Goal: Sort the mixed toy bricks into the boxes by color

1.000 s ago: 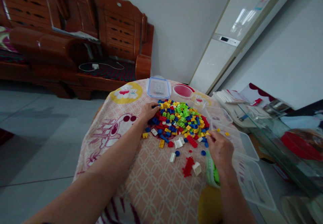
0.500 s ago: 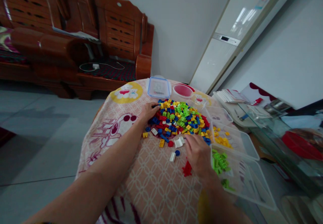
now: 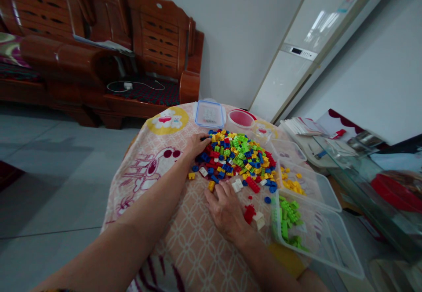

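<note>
My left hand [image 3: 198,146] rests at the left edge of a heap of small building bricks [image 3: 237,153] in red, blue, yellow, green and white. Its fingers and thumb are apart, curved against dark bricks. At the heap's near edge, my right hand [image 3: 226,208] lies low on the cloth, fingers spread. Close to its fingertips is a yellow brick [image 3: 211,185]; white bricks [image 3: 237,185] are just beyond. Right of this hand lie a long red brick [image 3: 253,184], a red piece [image 3: 249,214], a white brick [image 3: 259,221] and a round blue piece [image 3: 267,200].
On the right, a clear box [image 3: 349,257] holds green bricks [image 3: 290,215]; another clear box [image 3: 332,197] has yellow bricks [image 3: 293,185]. A blue-rimmed lidded container [image 3: 210,114] and a pink-lined tub [image 3: 241,118] stand behind the heap. A glass-topped table [image 3: 359,182] is further right.
My right hand has moved left along the heap's near edge. The white brick and round blue piece have shifted right, and the long red brick now shows. My left hand stays put.
</note>
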Demonstrator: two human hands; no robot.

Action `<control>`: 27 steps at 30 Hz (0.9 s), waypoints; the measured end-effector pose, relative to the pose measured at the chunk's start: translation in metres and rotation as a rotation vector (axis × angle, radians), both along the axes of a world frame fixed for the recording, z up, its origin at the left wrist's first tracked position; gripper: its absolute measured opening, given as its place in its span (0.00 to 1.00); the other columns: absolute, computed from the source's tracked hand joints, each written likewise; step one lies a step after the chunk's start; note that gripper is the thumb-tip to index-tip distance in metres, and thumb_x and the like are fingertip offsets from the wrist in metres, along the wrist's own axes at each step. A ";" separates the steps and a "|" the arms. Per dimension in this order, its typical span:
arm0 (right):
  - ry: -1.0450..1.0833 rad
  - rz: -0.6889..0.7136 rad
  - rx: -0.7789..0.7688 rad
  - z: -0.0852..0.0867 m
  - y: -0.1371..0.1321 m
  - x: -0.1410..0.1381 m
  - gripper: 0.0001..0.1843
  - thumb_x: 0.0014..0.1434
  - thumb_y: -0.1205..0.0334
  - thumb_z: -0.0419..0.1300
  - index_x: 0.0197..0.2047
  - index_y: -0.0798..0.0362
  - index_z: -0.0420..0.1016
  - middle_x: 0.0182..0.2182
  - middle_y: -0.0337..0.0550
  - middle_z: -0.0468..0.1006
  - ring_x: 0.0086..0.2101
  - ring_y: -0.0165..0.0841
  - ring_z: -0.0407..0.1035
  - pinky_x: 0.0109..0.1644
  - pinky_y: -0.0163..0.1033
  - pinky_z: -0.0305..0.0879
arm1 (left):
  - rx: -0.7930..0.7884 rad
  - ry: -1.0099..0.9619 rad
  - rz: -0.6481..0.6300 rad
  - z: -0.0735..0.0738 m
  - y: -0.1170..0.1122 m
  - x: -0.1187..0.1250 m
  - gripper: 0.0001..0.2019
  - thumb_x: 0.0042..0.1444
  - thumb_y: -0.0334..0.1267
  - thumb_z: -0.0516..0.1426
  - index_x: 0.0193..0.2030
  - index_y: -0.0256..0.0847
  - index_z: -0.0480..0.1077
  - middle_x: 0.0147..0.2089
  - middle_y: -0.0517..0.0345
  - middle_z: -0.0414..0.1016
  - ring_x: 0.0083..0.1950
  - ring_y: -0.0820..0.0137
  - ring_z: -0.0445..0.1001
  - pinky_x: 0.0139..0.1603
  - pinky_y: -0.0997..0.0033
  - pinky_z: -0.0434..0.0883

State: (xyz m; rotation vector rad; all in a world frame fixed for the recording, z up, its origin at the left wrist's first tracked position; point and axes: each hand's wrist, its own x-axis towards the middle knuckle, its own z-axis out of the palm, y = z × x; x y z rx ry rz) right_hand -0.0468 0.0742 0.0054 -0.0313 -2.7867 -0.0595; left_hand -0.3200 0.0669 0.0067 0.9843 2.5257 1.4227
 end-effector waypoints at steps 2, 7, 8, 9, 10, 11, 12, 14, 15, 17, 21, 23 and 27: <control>-0.005 -0.019 0.012 -0.001 -0.002 -0.001 0.18 0.65 0.68 0.58 0.57 0.54 0.74 0.48 0.55 0.75 0.55 0.46 0.64 0.65 0.58 0.62 | 0.002 0.002 -0.001 -0.001 0.001 -0.001 0.18 0.57 0.40 0.56 0.51 0.42 0.82 0.49 0.54 0.84 0.51 0.60 0.80 0.56 0.66 0.73; 0.020 0.018 -0.013 0.001 -0.001 0.001 0.13 0.65 0.70 0.55 0.50 0.56 0.76 0.46 0.53 0.76 0.53 0.44 0.65 0.67 0.57 0.60 | -0.017 -0.009 0.027 -0.001 0.003 -0.001 0.18 0.57 0.40 0.57 0.52 0.42 0.82 0.50 0.54 0.84 0.52 0.58 0.80 0.57 0.65 0.73; 0.045 0.025 -0.023 0.004 0.000 0.002 0.12 0.66 0.69 0.55 0.50 0.56 0.76 0.45 0.53 0.76 0.53 0.44 0.65 0.68 0.56 0.60 | -0.019 -0.014 0.027 -0.001 0.003 -0.002 0.18 0.58 0.41 0.57 0.52 0.42 0.81 0.50 0.54 0.84 0.52 0.59 0.80 0.58 0.65 0.73; 0.075 0.023 -0.035 0.007 0.002 0.003 0.12 0.66 0.69 0.55 0.50 0.56 0.76 0.45 0.52 0.76 0.53 0.44 0.65 0.68 0.56 0.59 | -0.019 -0.020 0.026 -0.001 0.003 -0.002 0.18 0.58 0.40 0.57 0.52 0.41 0.81 0.51 0.54 0.84 0.52 0.59 0.80 0.58 0.65 0.73; 0.111 0.012 -0.046 0.012 0.005 0.005 0.12 0.66 0.69 0.55 0.49 0.56 0.77 0.44 0.52 0.76 0.53 0.44 0.65 0.68 0.56 0.59 | -0.018 -0.025 0.022 -0.001 0.003 -0.002 0.18 0.58 0.40 0.57 0.53 0.41 0.81 0.51 0.54 0.84 0.52 0.59 0.80 0.58 0.65 0.73; 0.146 -0.008 -0.059 0.017 0.010 0.007 0.12 0.67 0.68 0.55 0.49 0.55 0.77 0.44 0.51 0.77 0.53 0.43 0.66 0.67 0.56 0.59 | -0.016 -0.030 0.020 0.000 0.003 -0.001 0.18 0.58 0.39 0.57 0.52 0.41 0.81 0.50 0.54 0.84 0.52 0.60 0.80 0.58 0.66 0.73; 0.176 -0.036 -0.072 0.023 0.015 0.009 0.12 0.67 0.68 0.54 0.48 0.53 0.77 0.43 0.50 0.77 0.52 0.43 0.66 0.66 0.55 0.59 | -0.012 -0.032 0.020 0.000 0.003 -0.001 0.18 0.57 0.39 0.57 0.52 0.42 0.81 0.50 0.55 0.84 0.52 0.60 0.80 0.58 0.66 0.73; 0.213 -0.108 -0.100 0.034 0.031 0.015 0.12 0.68 0.67 0.53 0.46 0.52 0.78 0.43 0.50 0.78 0.50 0.42 0.67 0.63 0.53 0.62 | -0.002 -0.034 0.022 0.001 0.002 0.000 0.17 0.57 0.39 0.58 0.51 0.43 0.82 0.49 0.56 0.84 0.51 0.60 0.80 0.57 0.67 0.73; 0.226 -0.147 -0.111 0.039 0.041 0.018 0.12 0.68 0.67 0.53 0.46 0.52 0.79 0.42 0.50 0.78 0.48 0.42 0.68 0.60 0.51 0.64 | 0.004 -0.034 0.023 0.001 0.002 0.000 0.17 0.57 0.39 0.58 0.51 0.43 0.82 0.49 0.56 0.84 0.51 0.61 0.80 0.57 0.67 0.74; 0.260 -0.246 -0.105 0.047 0.064 0.028 0.13 0.68 0.65 0.53 0.46 0.54 0.79 0.41 0.51 0.78 0.45 0.41 0.68 0.56 0.49 0.65 | 0.013 -0.038 0.024 0.001 0.001 0.001 0.17 0.57 0.39 0.58 0.51 0.42 0.82 0.49 0.55 0.84 0.50 0.61 0.80 0.57 0.66 0.74; 0.272 -0.464 -0.037 0.054 0.117 0.057 0.15 0.68 0.61 0.52 0.45 0.56 0.80 0.39 0.52 0.79 0.42 0.41 0.69 0.52 0.46 0.64 | 0.029 -0.045 0.024 0.001 0.001 0.002 0.18 0.56 0.39 0.58 0.51 0.43 0.82 0.49 0.56 0.84 0.51 0.60 0.80 0.58 0.65 0.73; 0.258 -0.562 0.003 0.055 0.143 0.073 0.17 0.67 0.60 0.51 0.44 0.56 0.80 0.38 0.53 0.80 0.42 0.42 0.69 0.52 0.46 0.63 | 0.028 -0.045 0.025 0.001 0.001 0.001 0.17 0.56 0.39 0.58 0.51 0.44 0.82 0.49 0.57 0.84 0.51 0.60 0.80 0.58 0.65 0.73; 0.195 -0.749 0.050 0.052 0.178 0.097 0.19 0.63 0.60 0.51 0.46 0.60 0.81 0.38 0.58 0.81 0.39 0.44 0.70 0.48 0.48 0.64 | 0.005 -0.037 0.021 0.000 0.002 0.000 0.18 0.56 0.39 0.58 0.51 0.42 0.82 0.49 0.56 0.84 0.51 0.60 0.80 0.58 0.66 0.73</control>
